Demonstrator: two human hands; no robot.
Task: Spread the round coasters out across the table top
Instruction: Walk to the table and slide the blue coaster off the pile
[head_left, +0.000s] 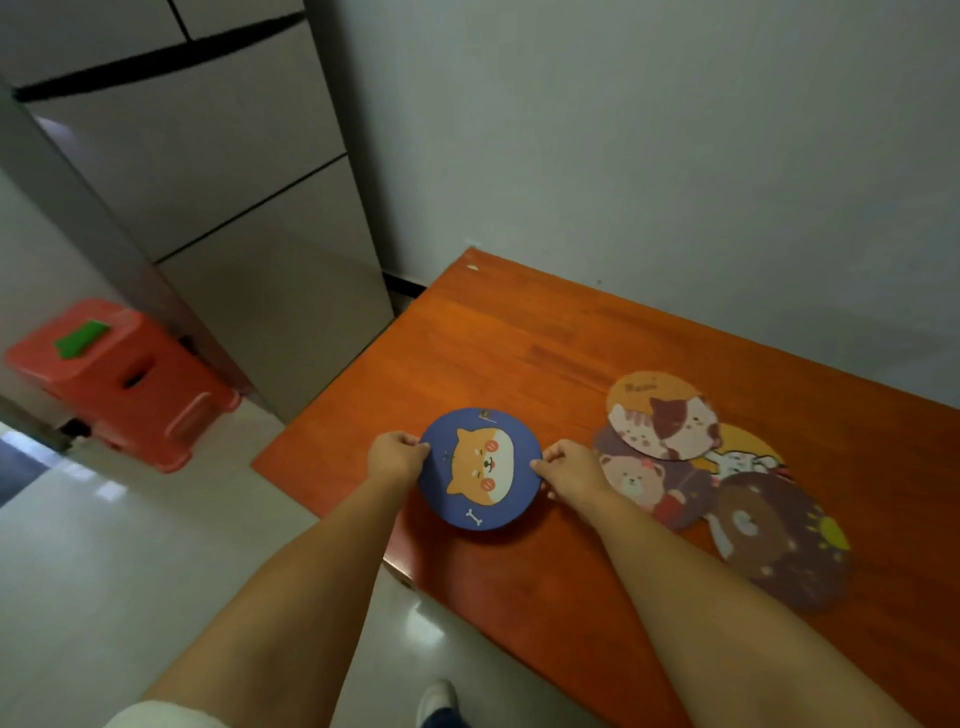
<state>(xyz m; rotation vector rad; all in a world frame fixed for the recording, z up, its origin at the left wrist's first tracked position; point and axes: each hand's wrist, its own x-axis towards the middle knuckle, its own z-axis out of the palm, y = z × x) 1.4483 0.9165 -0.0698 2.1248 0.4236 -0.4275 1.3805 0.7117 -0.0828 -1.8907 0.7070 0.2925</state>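
Observation:
A blue round coaster (480, 469) with an orange dog face lies near the left end of the orange wooden table (519, 338). My left hand (396, 456) pinches its left edge and my right hand (569, 467) pinches its right edge. To the right, several other coasters overlap in a loose pile: an orange one with cats (662, 415) on top, a purple bear one (657, 486) under it, a yellow one (748, 452) partly covered, and a dark brown bear one (779, 540) nearest me.
A grey wall runs along the table's far edge. A tall grey fridge (234, 208) stands left of the table, with a red plastic stool (119, 374) beside it on the pale tiled floor. My shoe (439, 701) shows below the table's near edge.

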